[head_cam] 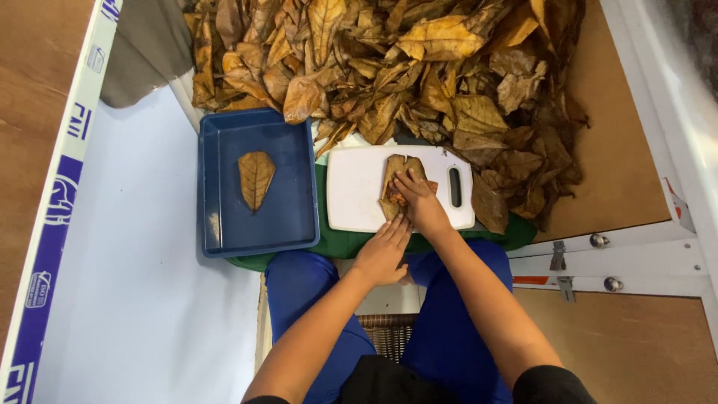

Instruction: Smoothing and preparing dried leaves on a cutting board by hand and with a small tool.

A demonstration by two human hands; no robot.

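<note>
**Now pressing a dry leaf on the cutting board**

Right now a brown dry leaf (394,179) is lying on the white cutting board (359,191), near the board's middle, just left of its handle slot. The right hand (420,200) is bearing down on the leaf, fingers bent over its lower half and pinning it against the board. The left hand (383,253) is resting flat at the board's near edge, fingers straight and together, gripping nothing, its fingertips meeting the leaf's lower tip. Left of the board a blue tray (224,224) is sitting, holding a single leaf (256,178). Behind the board a big pile of dry leaves (419,67) is spreading out, reaching round the board's right side. Under the board a green cloth (336,243) is showing.
</note>
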